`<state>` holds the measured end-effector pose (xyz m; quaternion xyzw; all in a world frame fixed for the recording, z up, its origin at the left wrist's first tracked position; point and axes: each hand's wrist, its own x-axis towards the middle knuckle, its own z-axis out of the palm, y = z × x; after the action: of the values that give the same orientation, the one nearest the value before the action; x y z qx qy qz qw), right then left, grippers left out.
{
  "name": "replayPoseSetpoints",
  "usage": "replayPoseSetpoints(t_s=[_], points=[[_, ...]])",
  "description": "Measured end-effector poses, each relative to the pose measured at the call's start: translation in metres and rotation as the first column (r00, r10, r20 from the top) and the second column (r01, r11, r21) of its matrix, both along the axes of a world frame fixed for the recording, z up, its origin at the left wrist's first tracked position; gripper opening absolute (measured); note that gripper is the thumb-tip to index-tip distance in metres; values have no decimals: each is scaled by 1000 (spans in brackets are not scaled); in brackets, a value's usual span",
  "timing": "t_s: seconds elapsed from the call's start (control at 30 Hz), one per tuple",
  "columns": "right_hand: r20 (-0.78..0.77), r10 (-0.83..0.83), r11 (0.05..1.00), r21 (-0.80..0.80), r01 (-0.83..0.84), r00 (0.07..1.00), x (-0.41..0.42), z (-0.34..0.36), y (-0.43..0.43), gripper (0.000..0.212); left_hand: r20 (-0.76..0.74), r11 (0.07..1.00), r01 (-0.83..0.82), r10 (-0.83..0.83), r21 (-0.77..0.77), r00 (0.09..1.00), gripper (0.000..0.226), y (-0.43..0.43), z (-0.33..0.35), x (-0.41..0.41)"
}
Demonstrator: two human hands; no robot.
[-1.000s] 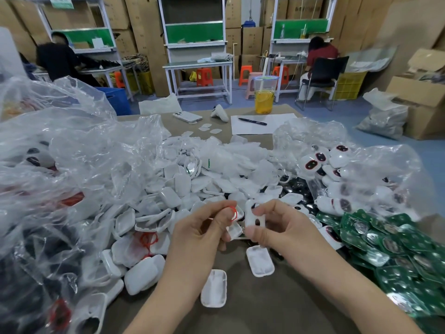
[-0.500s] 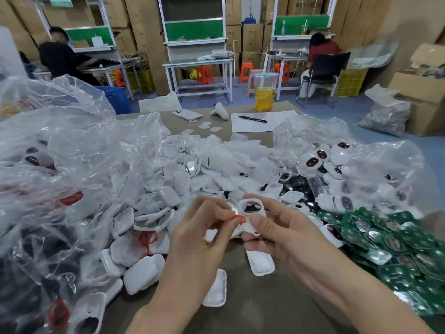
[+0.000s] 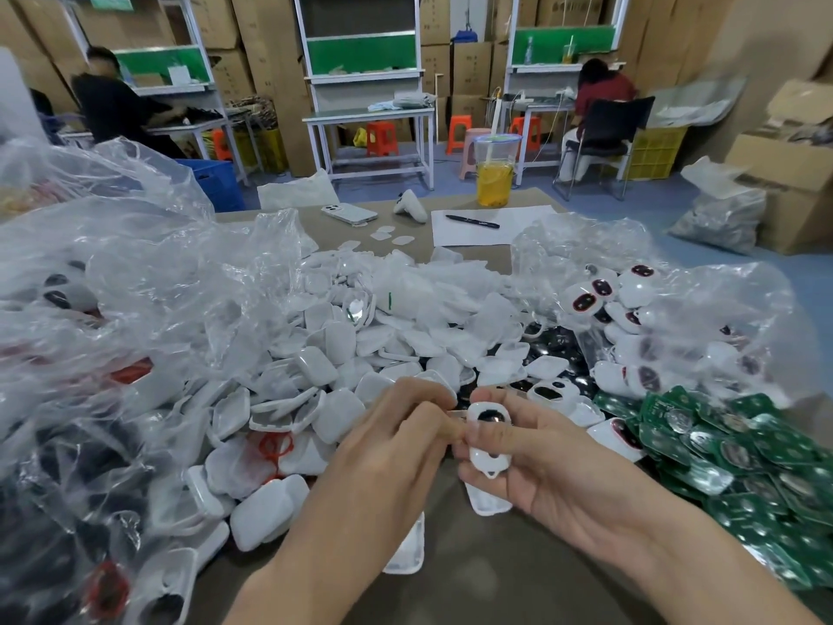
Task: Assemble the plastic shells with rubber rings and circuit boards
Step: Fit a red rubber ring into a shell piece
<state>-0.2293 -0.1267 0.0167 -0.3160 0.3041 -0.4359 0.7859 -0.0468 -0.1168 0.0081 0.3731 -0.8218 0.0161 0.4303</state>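
Observation:
My right hand (image 3: 532, 462) grips a small white plastic shell (image 3: 488, 444) with a dark oval window, thumb across its front. My left hand (image 3: 396, 444) has its curled fingertips pressed against the shell's left edge; the red rubber ring is hidden behind those fingers. A heap of white shells (image 3: 324, 354) lies just beyond both hands. Green circuit boards (image 3: 739, 453) are piled at the right. Loose red rubber rings (image 3: 272, 444) lie among the shells at the left.
Clear plastic bags (image 3: 112, 309) of parts bulge at the left, and another bag of shells (image 3: 676, 336) sits at the right. Two shell halves (image 3: 408, 552) lie on the brown table below my hands. A phone (image 3: 349, 213), pen (image 3: 473, 221) and drink cup (image 3: 495, 175) stand at the far edge.
The red ring seen pinched in my left fingers is now out of sight against the shell. Both hands have drawn together, and the shell has turned upright in my right hand.

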Motion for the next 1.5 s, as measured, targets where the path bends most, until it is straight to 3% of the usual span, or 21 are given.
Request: replayPoseSetpoints(t_s=[0.13,0.33,0.53,0.63,0.77,0.93,1.03,1.2,1.33,1.5], points=[[-72,-84,992,-95,77,994,0,2,-2,39,-43,991,67,-63,115,997,13,4,-2,-1],[-146,-156,955,-273,112,977,0,6,2,28,-376,946,126,-4,300,927,13,6,0,-11],[-183,-188,938,-324,121,965,-2,7,1,26,-503,890,196,42,411,863,21,5,5,-14],[-179,-171,943,-315,108,969,-2,7,0,25,-470,892,190,28,409,882,15,8,5,-13],[-178,-121,961,-266,70,977,-4,5,0,27,-218,965,85,-29,250,975,12,11,7,-5],[-219,-126,958,-280,61,967,-3,4,0,28,-7,994,-11,11,108,1000,18,7,7,2],[-167,-144,954,-284,93,975,-2,2,0,31,-9,998,-53,53,26,999,19,5,4,4],[-158,-104,954,-296,53,982,2,-4,1,36,-185,990,-90,110,111,977,27,4,1,1],[-218,-133,928,-370,44,967,5,-6,1,38,-172,986,-45,73,163,982,31,5,-2,-3],[-273,-99,916,-401,-19,957,6,-10,2,29,-71,989,-116,123,94,990,26,3,-4,-2]])
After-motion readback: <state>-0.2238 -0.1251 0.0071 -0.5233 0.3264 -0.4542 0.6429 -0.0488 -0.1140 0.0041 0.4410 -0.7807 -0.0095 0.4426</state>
